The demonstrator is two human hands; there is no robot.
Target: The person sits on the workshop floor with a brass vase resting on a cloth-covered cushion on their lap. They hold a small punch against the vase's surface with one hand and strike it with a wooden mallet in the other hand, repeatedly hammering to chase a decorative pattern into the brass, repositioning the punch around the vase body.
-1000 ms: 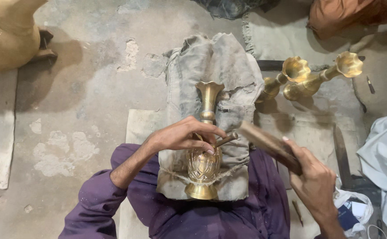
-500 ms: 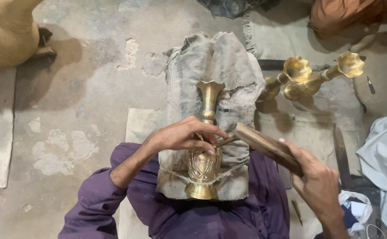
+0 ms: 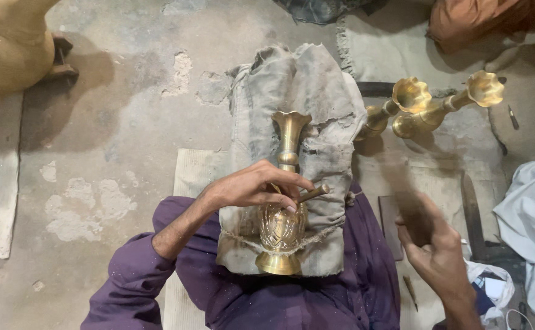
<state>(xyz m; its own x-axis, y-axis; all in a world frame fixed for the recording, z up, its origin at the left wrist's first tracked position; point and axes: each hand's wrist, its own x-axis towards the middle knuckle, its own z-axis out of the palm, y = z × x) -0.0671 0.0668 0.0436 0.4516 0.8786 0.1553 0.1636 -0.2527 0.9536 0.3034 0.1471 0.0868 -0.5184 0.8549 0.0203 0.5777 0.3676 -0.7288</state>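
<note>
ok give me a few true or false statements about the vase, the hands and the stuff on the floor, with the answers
1. The brass vase lies on a grey cloth bundle across the person's lap. True.
2. The left hand holds a thin chisel against the vase. True.
3. The right hand rests flat on the vase. False: it is off to the side, apart from the vase, with a blurred dark mallet.
4. Two more brass vases lie on the floor beyond the bundle. True.
5. The person's sleeves are white. False: the sleeve is purple.
6. The vase in the lap stands upright on its base. False: it lies on its side.
</note>
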